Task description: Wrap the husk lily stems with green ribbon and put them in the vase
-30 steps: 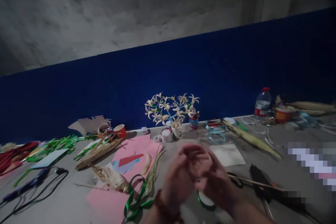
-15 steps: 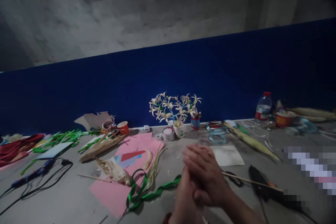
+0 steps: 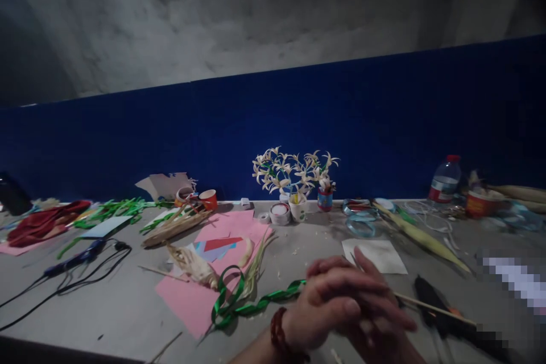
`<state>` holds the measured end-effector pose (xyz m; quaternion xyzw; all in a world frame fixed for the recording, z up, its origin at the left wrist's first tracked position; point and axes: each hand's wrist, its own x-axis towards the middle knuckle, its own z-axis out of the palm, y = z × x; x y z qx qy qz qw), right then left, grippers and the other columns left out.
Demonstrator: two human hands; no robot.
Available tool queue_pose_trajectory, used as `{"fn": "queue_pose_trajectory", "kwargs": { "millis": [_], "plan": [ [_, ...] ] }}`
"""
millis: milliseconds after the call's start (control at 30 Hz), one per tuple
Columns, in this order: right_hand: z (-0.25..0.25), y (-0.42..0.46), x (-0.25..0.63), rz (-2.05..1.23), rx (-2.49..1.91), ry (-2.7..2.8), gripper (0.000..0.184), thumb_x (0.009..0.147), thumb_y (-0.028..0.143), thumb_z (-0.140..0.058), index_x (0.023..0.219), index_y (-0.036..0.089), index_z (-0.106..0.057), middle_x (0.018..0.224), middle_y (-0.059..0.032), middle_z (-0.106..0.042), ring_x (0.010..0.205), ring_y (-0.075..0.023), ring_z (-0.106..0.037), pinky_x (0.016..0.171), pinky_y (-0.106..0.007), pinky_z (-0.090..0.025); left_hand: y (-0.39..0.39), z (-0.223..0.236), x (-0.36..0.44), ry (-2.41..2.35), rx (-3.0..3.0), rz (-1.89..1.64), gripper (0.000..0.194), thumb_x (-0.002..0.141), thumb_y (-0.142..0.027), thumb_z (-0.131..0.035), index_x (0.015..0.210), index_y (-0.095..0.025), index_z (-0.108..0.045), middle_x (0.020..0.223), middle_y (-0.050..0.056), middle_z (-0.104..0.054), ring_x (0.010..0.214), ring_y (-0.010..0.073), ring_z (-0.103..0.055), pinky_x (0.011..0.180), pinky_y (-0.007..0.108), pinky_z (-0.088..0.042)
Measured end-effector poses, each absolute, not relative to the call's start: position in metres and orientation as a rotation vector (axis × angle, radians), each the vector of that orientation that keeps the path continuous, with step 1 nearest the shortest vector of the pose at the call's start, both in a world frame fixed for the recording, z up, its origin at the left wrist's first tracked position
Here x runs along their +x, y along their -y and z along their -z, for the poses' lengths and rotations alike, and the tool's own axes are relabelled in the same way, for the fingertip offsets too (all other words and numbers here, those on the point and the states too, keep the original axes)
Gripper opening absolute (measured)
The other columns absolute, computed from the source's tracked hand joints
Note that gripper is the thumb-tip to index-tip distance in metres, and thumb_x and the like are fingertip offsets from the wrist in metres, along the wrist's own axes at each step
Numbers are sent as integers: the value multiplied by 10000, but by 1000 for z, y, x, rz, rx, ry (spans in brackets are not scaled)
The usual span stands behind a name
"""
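My left hand (image 3: 328, 304), with a dark red bead bracelet (image 3: 278, 333) at the wrist, lies across my right hand (image 3: 377, 318) low in the view, palms pressed together and fingers stretched out. Nothing shows between them. A green ribbon (image 3: 251, 301) curls on the grey table (image 3: 106, 318) just left of my hands. A thin wooden stick (image 3: 430, 307) runs out from under them to the right, over a black tool (image 3: 435, 310).
Pink paper sheets (image 3: 191, 301) with dried husks (image 3: 191, 264) lie left of centre. A small bunch of pale paper flowers (image 3: 294, 170) stands in cups by the blue wall. Tape rolls (image 3: 360, 224), a water bottle (image 3: 443, 182), a white sheet (image 3: 377, 256), black cables (image 3: 85, 273) and green strips (image 3: 115, 210) are spread around.
My hands went from loosely cupped to pressed flat together, the left sliding over the right. The view shifted, so the table contents moved right and the green ribbon came into fuller sight.
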<state>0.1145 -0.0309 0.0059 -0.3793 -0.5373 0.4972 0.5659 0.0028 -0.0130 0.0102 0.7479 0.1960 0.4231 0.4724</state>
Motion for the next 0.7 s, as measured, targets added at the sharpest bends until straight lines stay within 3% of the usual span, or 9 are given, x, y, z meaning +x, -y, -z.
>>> {"fn": "queue_pose_trajectory", "kwargs": {
  "millis": [67, 133, 200, 267, 300, 433, 533, 600, 700],
  "plan": [
    [-17, 33, 119, -1357, -781, 1132, 629, 816, 748, -382, 1013, 256, -721, 1158, -108, -729, 1099, -329, -657, 889, -490, -541, 11, -11, -9, -429, 2074, -1297, 354, 917, -461, -484, 1128, -266, -691, 1065, 74, -765, 974, 272, -706, 857, 407, -526],
    [-25, 32, 115, -1587, -632, 876, 518, 821, 653, -474, 1080, 265, -700, 1254, -88, -686, 1206, -313, -591, 952, -484, -501, 10, -8, -11, -519, 2175, -1524, 365, 952, -299, -448, 1288, -298, -589, 1280, 96, -662, 1151, 274, -611, 1008, 468, -415],
    [-29, 30, 107, -1638, -569, 760, 497, 808, 624, -519, 1144, 290, -670, 1359, -56, -613, 1263, -283, -544, 979, -445, -483, 14, -3, -2, -614, 2251, -1555, 606, 880, -358, -567, 1456, -286, -393, 1580, 113, -308, 1409, 380, -290, 1131, 588, -150],
    [-32, 30, 105, -1635, -554, 760, 563, 815, 683, -455, 1184, 304, -647, 1429, -34, -547, 1278, -269, -530, 999, -422, -467, 21, 2, 9, -606, 2487, -1407, 965, 781, -523, -631, 1543, -270, -94, 1615, 136, -208, 1446, 432, -147, 1117, 645, 43],
    [-35, 31, 109, -1657, -551, 763, 593, 822, 707, -418, 1192, 303, -644, 1438, -36, -537, 1273, -271, -536, 1006, -425, -460, 22, 5, 12, -576, 2637, -1289, 1011, 761, -565, -633, 1541, -285, -55, 1607, 148, -231, 1444, 431, -160, 1105, 653, 75],
    [-47, 41, 159, -1528, -575, 821, 661, 838, 752, -291, 1195, 317, -638, 1357, -84, -604, 1138, -312, -627, 846, -458, -540, 13, 12, -17, -1195, 2881, -946, 614, 905, -197, -514, 1464, -349, -313, 1512, 76, -454, 1447, 348, -221, 1092, 687, 50],
    [-32, 51, 197, -995, -764, 957, 342, 832, 567, -559, 1081, 362, -671, 1141, -70, -701, 666, -212, -672, 507, -319, -520, 4, 23, -64, -1725, 2657, -993, 279, 939, -200, -468, 1188, -193, -594, 1357, 184, -591, 1352, 397, -380, 1033, 746, -144],
    [-5, 57, 203, -834, -1031, 1260, 198, 774, 415, -703, 950, 323, -713, 847, -45, -733, 641, -208, -655, 522, -290, -521, 7, 33, -85, -1753, 2645, -969, 256, 918, -193, -509, 1159, -166, -591, 1343, 205, -590, 1334, 395, -398, 1039, 737, -148],
    [46, 65, 183, -785, -1326, 1910, 201, 806, 319, -669, 994, 276, -726, 908, -56, -752, 741, -238, -692, 654, -338, -566, 24, 47, -88, -1650, 2672, -826, 206, 850, -195, -621, 1055, -213, -623, 1257, 152, -650, 1253, 380, -487, 1028, 730, -206]
  ]
}}
